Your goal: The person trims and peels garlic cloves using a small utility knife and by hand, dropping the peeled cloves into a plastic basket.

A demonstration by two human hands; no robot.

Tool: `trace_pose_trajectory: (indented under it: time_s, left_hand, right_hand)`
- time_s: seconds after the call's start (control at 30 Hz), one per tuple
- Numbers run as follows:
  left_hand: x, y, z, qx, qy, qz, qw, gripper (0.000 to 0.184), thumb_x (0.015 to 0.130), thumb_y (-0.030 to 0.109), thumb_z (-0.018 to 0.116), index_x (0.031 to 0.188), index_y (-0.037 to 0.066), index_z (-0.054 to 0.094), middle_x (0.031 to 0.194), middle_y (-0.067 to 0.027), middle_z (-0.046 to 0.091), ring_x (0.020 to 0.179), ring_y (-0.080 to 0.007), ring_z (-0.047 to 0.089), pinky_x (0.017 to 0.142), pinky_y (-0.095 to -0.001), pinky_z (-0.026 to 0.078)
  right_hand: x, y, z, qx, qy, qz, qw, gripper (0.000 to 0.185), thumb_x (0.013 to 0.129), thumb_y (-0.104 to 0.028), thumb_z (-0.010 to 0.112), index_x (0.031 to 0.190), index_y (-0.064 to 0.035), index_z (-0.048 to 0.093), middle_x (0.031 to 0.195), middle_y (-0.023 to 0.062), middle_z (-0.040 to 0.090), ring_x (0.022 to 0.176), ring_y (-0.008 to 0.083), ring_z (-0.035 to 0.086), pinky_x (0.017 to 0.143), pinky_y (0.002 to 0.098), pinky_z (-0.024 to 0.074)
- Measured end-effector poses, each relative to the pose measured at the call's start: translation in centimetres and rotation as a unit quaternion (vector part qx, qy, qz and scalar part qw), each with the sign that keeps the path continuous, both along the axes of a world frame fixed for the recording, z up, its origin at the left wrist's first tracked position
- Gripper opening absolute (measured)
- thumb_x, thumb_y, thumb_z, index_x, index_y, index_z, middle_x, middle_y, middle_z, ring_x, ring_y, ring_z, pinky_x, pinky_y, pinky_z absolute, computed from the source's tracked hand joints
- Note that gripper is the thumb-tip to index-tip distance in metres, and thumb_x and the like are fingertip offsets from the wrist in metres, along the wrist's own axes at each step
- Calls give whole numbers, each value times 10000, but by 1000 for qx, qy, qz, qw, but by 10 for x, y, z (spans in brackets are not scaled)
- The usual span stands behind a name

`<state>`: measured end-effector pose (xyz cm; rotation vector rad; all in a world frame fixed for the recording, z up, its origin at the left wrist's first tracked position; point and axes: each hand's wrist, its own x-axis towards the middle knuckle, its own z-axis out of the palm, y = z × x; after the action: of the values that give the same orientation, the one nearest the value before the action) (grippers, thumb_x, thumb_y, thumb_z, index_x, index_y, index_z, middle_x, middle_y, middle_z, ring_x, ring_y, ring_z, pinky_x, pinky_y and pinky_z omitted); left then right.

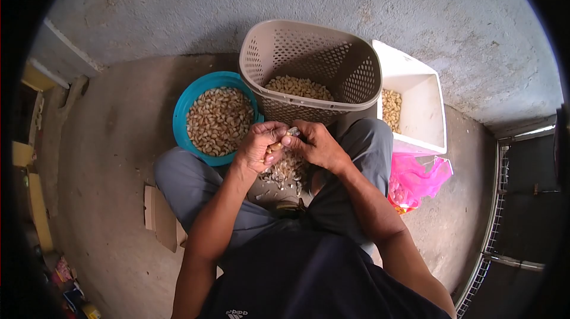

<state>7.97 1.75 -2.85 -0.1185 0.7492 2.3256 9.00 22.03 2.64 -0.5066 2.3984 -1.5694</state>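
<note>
My left hand (262, 144) and my right hand (320, 145) meet between my knees, fingers pinched together. Between the fingertips is a small pale garlic clove (293, 132), which both hands grip. More cloves (275, 147) seem tucked in the curled fingers of my left hand. Below the hands, a heap of dry garlic skins (288, 170) lies on the floor. A turquoise basin (180, 114) of cloves still in brownish skin (218, 120) stands beyond my left hand. Straight ahead, a beige perforated basket (309, 108) holds pale peeled cloves (300, 88).
Right of the basket is a white foam box (424, 111) with pale cloves (391, 108) inside. A pink plastic bag (415, 179) lies beside my right knee, and a cardboard piece (163, 218) by my left. A grey wall (208, 4) rises behind the containers.
</note>
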Motion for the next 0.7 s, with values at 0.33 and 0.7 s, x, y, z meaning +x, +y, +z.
trace_pose_trajectory:
  time_s: [0.33,0.7]
  left_hand:
    - [1,1,2,-25,6,9,1000,107,989,91,656,1043,10,699,709,-56,636,410,-77,445,354,-220,378]
    - [4,6,7,-51,-19,24,998,150,997,172,678,985,23,681,689,-34,620,390,-74,450,339,-213,359]
  right_hand:
    - [-1,2,-2,28,0,14,1000,408,967,-382,705,983,22,649,816,229,652,732,372,658,677,436,497]
    - [3,2,16,144,111,36,983,361,995,-345,642,953,14,627,852,221,659,830,430,668,684,486,513]
